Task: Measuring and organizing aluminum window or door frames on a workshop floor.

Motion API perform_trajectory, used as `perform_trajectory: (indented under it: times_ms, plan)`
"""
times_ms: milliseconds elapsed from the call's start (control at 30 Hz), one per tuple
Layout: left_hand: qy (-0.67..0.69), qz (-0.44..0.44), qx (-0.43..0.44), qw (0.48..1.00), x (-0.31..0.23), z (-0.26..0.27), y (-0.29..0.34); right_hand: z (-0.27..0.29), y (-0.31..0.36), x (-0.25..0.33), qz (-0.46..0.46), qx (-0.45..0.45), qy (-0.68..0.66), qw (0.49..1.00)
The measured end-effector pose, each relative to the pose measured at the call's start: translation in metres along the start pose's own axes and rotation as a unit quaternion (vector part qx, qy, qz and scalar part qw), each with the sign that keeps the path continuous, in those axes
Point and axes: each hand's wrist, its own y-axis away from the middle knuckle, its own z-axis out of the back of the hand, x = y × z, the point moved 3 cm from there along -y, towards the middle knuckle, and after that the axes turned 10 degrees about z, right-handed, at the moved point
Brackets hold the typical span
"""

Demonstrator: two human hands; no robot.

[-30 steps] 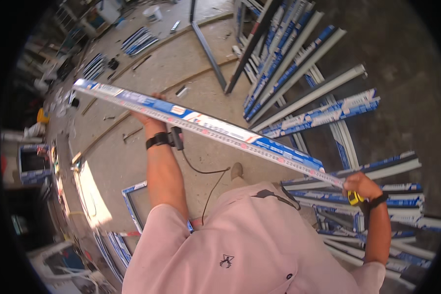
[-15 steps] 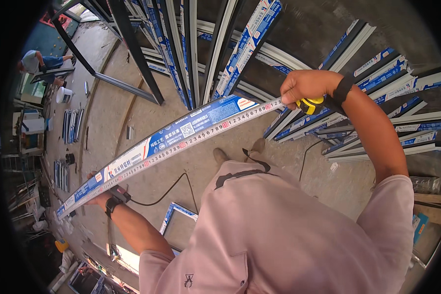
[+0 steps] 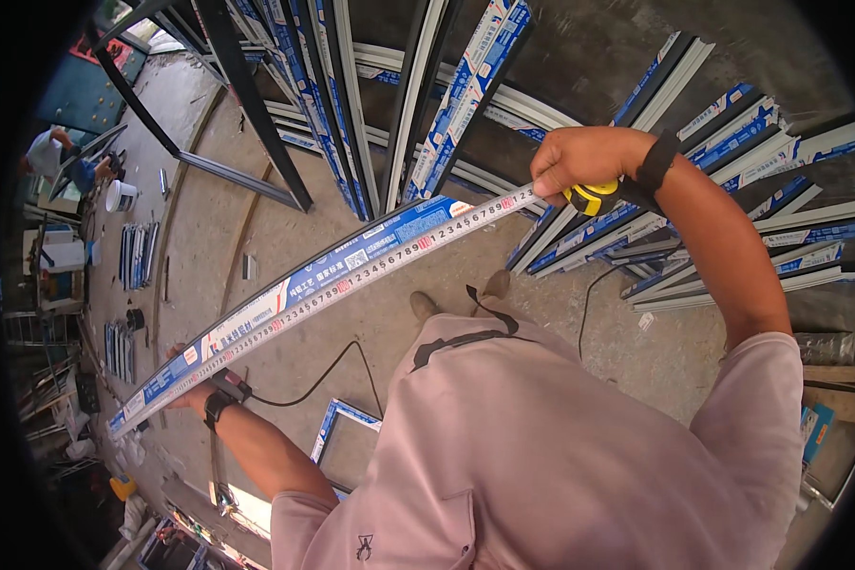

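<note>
A long aluminium profile (image 3: 410,226) with blue and white protective film slants across in front of me, from lower left to upper centre. Along its near edge lies the drawn-out blade (image 3: 380,265) of a tape measure. My left hand (image 3: 192,392) is closed round the profile near its lower-left end, partly hidden beneath it. My right hand (image 3: 587,160) grips the yellow and black tape measure (image 3: 595,199), fingers pinched at the blade just beyond the profile's upper end. Where the tape's far tip sits is too small to make out.
Several film-covered profiles (image 3: 465,100) lean at the back, with more stacked at the right (image 3: 731,157). A dark metal frame (image 3: 242,177) stands at the far left. Near my legs are a black cable (image 3: 359,353) and a small blue-white frame (image 3: 330,418). A co-worker (image 3: 57,157) bends beside a white bucket (image 3: 120,197).
My right hand and the upper end of the profile and tape have shifted slightly left in the picture. The co-worker at the far left has bent lower. Both grips look the same.
</note>
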Motion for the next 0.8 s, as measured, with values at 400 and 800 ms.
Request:
perform_trajectory:
  times_ms: [400,800]
  plan:
    - [0.022,0.017,0.002,1.000,-0.005,0.002,0.002,-0.010,-0.005,-0.010,-0.009,-0.003,-0.026,1.000]
    - [-0.007,-0.009,-0.023,1.000,-0.007,-0.007,0.010,-0.004,-0.008,-0.009,0.012,0.004,-0.037,0.999]
